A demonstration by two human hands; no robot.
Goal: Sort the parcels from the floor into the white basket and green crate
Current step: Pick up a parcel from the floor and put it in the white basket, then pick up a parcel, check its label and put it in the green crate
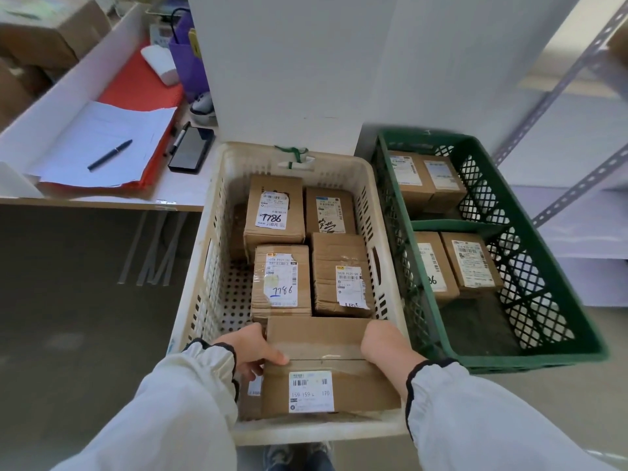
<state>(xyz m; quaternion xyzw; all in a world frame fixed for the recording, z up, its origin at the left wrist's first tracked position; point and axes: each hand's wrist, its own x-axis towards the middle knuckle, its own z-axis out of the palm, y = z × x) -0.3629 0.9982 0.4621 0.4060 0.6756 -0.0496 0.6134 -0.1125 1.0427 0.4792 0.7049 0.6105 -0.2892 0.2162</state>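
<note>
The parcel [326,348] is held at the near end of the white basket [316,433], long axis left to right; its left end is gripped by the left hand [251,351], its right end by the right hand [384,346]; the green crate [509,362] lies rightward.

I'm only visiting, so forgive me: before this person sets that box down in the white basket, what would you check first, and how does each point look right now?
1. Grip: the left hand and the right hand both hold the held parcel by its sides: ok.
2. Place: it is at the near end of the white basket, not at the green crate: ok.
3. Its label faces up and is readable: ok.
4. Free space beneath it: hidden by the parcel itself: cannot tell.
5. Right fingertips clear of the basket wall: hidden: cannot tell.
</note>
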